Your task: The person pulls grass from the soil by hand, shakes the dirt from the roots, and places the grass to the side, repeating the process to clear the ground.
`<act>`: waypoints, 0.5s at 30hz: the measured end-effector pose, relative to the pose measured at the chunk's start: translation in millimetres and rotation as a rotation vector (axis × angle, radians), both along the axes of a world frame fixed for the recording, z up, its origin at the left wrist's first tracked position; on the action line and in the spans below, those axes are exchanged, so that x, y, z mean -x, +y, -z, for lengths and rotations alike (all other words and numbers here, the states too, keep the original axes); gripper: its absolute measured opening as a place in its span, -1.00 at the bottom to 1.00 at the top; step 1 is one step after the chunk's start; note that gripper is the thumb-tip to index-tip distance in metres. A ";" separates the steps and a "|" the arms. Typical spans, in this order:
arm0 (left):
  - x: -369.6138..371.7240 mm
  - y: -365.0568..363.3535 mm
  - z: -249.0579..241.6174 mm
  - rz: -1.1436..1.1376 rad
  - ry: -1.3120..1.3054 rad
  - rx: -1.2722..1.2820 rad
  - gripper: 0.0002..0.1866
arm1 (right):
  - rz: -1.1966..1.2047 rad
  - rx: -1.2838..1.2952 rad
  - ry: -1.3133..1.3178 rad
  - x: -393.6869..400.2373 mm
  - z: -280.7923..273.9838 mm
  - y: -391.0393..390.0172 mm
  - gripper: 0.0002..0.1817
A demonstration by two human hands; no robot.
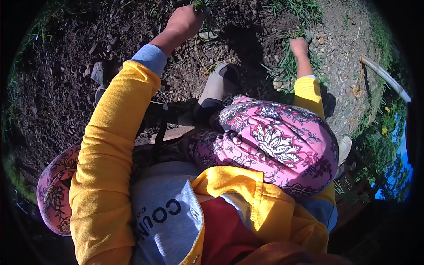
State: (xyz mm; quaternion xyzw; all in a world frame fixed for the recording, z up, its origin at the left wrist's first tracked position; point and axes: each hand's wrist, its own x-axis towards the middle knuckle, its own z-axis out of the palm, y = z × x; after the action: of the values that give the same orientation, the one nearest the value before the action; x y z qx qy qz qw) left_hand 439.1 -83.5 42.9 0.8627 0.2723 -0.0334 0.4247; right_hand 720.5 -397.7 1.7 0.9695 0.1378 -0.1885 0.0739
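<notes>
My left hand (184, 22) is closed at the top edge of the view, over dark soil. Green blades of a grass tuft (201, 5) stick out at its fingers, and part of the tuft is cut off by the frame. Farther right, my right hand (299, 47) is closed as well, fingers wrapped round a clump of weeds (291, 33) with dry, root-like strands. Long green grass (289, 66) lies on the ground just beside and below this hand. The fingertips of both hands are hidden.
Dark, stony soil (57, 75) spreads on the left, with a grey rock (98, 73). My shoe (216, 86) stands between my arms. More grass (304, 9) grows at the top right. On the right are gravel (342, 53), a pale curved hose or pipe (386, 77) and green plants.
</notes>
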 end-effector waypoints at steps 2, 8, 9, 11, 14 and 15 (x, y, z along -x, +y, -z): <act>1.0 0.5 0.8 0.007 -0.040 -0.015 -0.65 | 0.020 -0.110 -0.024 -6.4 -4.1 -9.2 -0.55; -2.7 -5.6 -5.8 0.018 -0.040 0.054 -0.64 | 0.073 -0.050 -0.001 19.6 -9.2 -32.4 -0.56; -3.3 -7.6 -0.4 0.041 -0.077 -0.038 -0.65 | -0.001 0.040 0.031 28.5 -10.7 -33.4 -0.55; -1.2 -8.9 9.8 0.066 -0.106 -0.054 -0.66 | -0.068 0.164 0.019 44.0 -4.9 -38.8 -0.52; 1.9 -12.2 1.8 0.088 -0.065 -0.006 -0.66 | -0.073 0.312 -0.053 65.7 3.7 -47.3 -0.47; 2.7 -12.2 -2.0 0.087 -0.037 0.020 -0.66 | -0.083 0.358 -0.047 72.9 -1.0 -45.6 -0.48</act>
State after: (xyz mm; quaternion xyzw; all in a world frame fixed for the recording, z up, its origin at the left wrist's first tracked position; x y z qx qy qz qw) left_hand 436.4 -95.7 44.9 0.8700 0.2262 -0.0384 0.4364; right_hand 647.7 -443.3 2.6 0.9385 0.1404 -0.1839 0.2562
